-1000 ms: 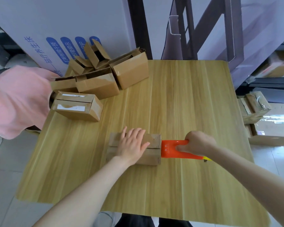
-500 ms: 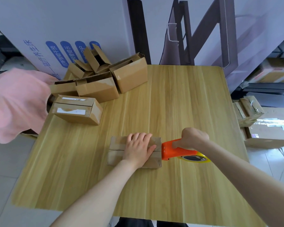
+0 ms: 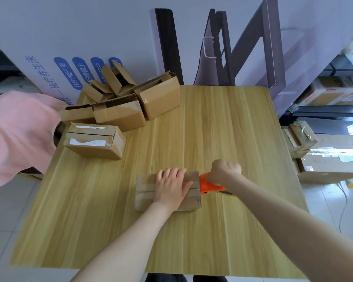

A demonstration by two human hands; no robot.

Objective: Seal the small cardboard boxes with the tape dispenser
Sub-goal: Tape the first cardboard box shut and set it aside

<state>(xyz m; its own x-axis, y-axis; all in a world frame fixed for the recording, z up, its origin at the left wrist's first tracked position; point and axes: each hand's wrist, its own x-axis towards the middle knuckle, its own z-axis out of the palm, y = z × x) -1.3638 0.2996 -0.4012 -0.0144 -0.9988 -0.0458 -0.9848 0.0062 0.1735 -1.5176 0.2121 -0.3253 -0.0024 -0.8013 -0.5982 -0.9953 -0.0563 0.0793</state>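
A small closed cardboard box [image 3: 145,189] lies near the middle of the wooden table [image 3: 222,129]. My left hand [image 3: 171,187] presses flat on its top, fingers straight, covering the seam's right half. My right hand [image 3: 224,171] grips the orange tape dispenser [image 3: 209,185], whose front end touches the box's right end. A yellow tape roll [image 3: 225,192] peeks out under my right wrist.
Another closed small box [image 3: 94,140] sits at the left edge. Several open cardboard boxes [image 3: 130,98] are piled at the far left corner. A pink cloth [image 3: 16,135] hangs off the left side. Larger cartons [image 3: 328,159] stand on the floor to the right.
The dispenser has tilted up and moved left, from lying flat beside the box to meeting its right end. My left hand stayed pressed on the box top.
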